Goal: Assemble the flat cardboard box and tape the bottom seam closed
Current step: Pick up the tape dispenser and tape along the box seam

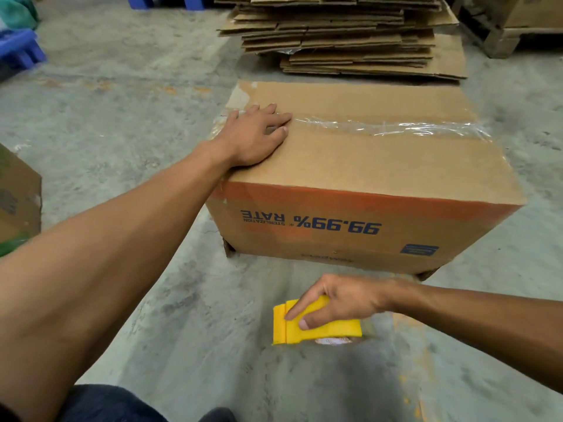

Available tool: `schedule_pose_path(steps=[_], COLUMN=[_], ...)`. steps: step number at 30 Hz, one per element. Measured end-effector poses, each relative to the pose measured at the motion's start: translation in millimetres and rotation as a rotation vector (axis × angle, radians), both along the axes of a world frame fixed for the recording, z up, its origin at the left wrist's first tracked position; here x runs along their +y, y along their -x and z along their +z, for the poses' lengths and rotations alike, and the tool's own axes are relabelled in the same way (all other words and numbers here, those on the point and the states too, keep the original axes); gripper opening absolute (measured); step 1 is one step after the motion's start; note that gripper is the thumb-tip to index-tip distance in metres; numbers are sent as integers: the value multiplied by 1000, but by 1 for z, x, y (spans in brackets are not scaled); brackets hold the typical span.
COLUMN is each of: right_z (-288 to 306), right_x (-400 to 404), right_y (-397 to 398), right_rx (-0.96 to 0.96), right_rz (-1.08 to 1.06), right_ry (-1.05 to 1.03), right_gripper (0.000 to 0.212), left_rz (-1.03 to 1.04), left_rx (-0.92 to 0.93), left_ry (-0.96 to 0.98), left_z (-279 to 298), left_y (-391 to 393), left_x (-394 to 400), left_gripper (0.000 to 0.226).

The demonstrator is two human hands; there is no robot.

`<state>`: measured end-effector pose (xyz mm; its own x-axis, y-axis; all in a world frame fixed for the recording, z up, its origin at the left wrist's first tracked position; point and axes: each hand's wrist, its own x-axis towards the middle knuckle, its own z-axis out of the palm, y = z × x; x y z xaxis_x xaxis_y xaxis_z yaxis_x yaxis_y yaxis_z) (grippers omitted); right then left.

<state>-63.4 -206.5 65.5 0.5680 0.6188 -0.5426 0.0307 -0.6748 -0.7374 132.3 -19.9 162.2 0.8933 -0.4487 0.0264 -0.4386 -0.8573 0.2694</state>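
Observation:
An assembled cardboard box stands upside down on the concrete floor; its blue print "99.99% RATE" reads inverted. A strip of clear tape runs along the seam on its upper face. My left hand lies flat, fingers spread, on the box's left end, fingertips on the start of the tape. My right hand is low in front of the box, close to the floor, fingers closed on a yellow tape dispenser.
A stack of flat cardboard boxes lies just behind the box. Another carton sits at the left edge. Blue plastic pallets and a wooden pallet stand farther back. My knee and shoe are at the bottom.

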Motion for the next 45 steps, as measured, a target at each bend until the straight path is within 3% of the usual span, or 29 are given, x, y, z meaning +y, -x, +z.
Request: schedule_pose_path(steps=[5, 9, 14, 16, 18, 21, 25, 33, 40, 45], right_z=[86, 144, 169, 170, 168, 165, 156, 151, 153, 160], right_x=[3, -18, -58, -70, -80, -93, -111, -129, -135, -136], right_y=[-42, -72, -100, -105, -107, -110, -114, -117, -112, -106], right_rx=[232, 264, 212, 185, 178, 204, 276, 328, 256, 189], right_rz=[-147, -226, -357, -432, -500, -529, -457, -388, -411, -472], right_ry=[-401, -693, -936, -999, -1057, -1116, -1173, -1197, -1131, -1062], right_gripper=[31, 38, 66, 69, 64, 54, 40, 36, 44, 50], left_rz=[-25, 10, 99, 171, 207, 155, 155, 202, 223, 214], left_rx=[65, 147, 147, 330, 645, 987, 1167, 1226, 1307, 1360], left_ry=[201, 476, 588, 728, 820, 906, 974, 1075, 1162, 1195], left_z=[7, 22, 44, 61, 78, 91, 97, 101, 110, 108], left_y=[2, 3, 10, 20, 33, 48, 61, 74, 76, 77], left_x=[11, 16, 13, 3, -9, -24, -42, -63, -67, -66], left_gripper=[43, 40, 49, 53, 62, 75, 72, 50, 54, 28])
